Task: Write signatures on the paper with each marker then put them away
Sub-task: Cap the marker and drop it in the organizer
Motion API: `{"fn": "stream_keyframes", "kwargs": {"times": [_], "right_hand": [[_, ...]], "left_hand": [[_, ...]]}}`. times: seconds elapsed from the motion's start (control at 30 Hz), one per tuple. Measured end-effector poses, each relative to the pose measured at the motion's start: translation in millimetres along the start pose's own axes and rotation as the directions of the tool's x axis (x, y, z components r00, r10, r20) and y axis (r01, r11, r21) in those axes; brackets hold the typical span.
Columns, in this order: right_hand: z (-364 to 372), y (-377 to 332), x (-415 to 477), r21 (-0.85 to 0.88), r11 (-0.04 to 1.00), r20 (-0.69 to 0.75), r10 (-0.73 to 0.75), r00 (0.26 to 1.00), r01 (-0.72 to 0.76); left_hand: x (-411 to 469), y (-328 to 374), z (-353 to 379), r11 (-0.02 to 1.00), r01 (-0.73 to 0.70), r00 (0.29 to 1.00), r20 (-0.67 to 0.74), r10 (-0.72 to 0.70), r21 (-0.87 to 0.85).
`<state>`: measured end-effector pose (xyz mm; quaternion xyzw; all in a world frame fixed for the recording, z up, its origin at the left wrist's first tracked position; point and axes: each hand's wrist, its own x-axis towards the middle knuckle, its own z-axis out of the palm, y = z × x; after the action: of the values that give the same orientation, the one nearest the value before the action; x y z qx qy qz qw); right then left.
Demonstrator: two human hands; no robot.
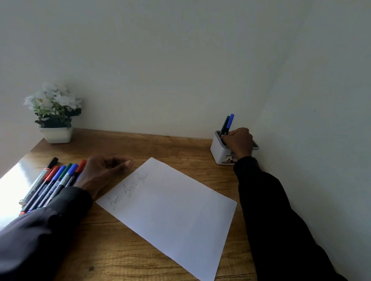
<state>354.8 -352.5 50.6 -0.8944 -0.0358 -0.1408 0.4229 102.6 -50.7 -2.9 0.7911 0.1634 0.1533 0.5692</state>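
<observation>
One blue marker (230, 121) gripped by rt fingers (225, 137) at holder (218, 152); lt fingers (117, 163) loose.

Signatures (129, 188) too faint to read; marker row (54, 182) lower ends under left sleeve (46, 227).

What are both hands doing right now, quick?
Left hand: open, holding nothing, resting on the table beside the loose markers.
Right hand: closed around the blue marker at the white holder.
</observation>
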Motion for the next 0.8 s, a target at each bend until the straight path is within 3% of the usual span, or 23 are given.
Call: {"fn": "stream_keyframes", "kwargs": {"times": [0.23, 0.8], "right_hand": [[4.4, -0.9, 1.6, 0.019, 0.996, 0.001, 0.082, 0.997, -0.082], [-1.4, -8.9, -8.0, -0.044, 0.999, -0.107, 0.015, 0.994, -0.020]], "left_hand": [[3.9, -6.5, -0.7, 1.000, -0.006, 1.000, -0.006, 0.006, -0.019], [6.6, -8.4, -0.7, 0.999, -0.032, 0.999, 0.008, 0.033, -0.035]]}}
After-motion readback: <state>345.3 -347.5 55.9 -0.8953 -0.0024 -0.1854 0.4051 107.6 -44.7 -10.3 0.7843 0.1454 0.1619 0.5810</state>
